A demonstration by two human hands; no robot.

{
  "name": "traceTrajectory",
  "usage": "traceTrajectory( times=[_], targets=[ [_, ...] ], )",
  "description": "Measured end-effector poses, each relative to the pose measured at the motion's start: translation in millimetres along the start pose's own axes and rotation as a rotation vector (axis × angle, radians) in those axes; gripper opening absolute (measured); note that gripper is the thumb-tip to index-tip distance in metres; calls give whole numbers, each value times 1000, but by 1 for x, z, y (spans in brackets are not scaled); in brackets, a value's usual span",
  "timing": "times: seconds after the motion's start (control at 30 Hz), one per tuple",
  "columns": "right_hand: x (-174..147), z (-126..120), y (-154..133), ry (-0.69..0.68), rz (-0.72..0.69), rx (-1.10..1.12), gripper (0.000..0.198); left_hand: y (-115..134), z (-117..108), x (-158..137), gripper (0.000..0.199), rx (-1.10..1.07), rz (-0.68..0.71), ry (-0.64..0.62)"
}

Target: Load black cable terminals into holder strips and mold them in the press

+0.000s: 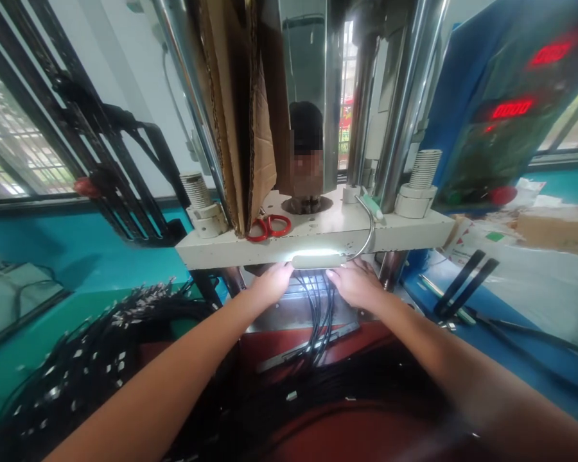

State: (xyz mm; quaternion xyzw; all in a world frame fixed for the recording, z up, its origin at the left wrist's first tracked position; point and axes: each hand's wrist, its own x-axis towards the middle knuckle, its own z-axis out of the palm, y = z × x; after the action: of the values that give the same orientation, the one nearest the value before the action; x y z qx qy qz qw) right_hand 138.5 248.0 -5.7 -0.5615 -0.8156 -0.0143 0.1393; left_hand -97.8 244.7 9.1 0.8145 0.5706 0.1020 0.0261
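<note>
My left hand (277, 283) reaches under the front edge of the white press plate (399, 239), at the left end of a lit lamp bar (318, 261). My right hand (359, 283) is at the bar's right end, its thumb pointing inward. Most fingertips are hidden behind the bar and plate, so I cannot see what they touch. Between and below my hands, several black cables (320, 321) run out of the lit metal block (313, 285) in the press. They hang over a flat metal strip (284, 355) lying on the red surface.
Red-handled scissors (270, 227) lie on the press plate beside brown cardboard (241, 128). A big bundle of black cables (91, 359) is at left, with more cables in front. At right are a blue control box (481, 109), black-handled pliers (467, 282) and plastic bags (525, 282).
</note>
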Motion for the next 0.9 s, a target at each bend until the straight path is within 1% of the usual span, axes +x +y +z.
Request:
traceTrajectory(
  times=[0.1, 0.2, 0.27, 0.37, 0.43, 0.53, 0.6, 0.73, 0.9],
  targets=[
    [8, 3, 2, -11, -10, 1, 48, -5, 1, -14, 58, 18, -8, 14],
    [15, 3, 3, -15, -4, -1, 49, -4, 0, -22, 66, 14, 11, 52],
    [18, 0, 3, -12, -5, 1, 49, 1, -1, -22, 60, 2, 25, 80],
    [18, -6, -2, 0, -39, 17, 50, 11, -2, -18, 37, -21, 33, 117],
    [15, -8, -7, 10, -93, 36, 48, 18, -1, -14, 28, -36, 41, 126],
    [8, -5, -12, 20, -196, 68, 41, 29, 2, -9, 32, -50, 79, 123],
    [5, -1, -13, 26, -238, 83, 41, 35, 5, -5, 34, -49, 100, 113],
    [5, 3, -10, 33, -246, 86, 41, 40, 10, 6, 29, -8, 74, 63],
    [6, 1, -9, 47, -244, 74, 41, 42, 17, 18, 30, 43, -3, 20]
  ],
)
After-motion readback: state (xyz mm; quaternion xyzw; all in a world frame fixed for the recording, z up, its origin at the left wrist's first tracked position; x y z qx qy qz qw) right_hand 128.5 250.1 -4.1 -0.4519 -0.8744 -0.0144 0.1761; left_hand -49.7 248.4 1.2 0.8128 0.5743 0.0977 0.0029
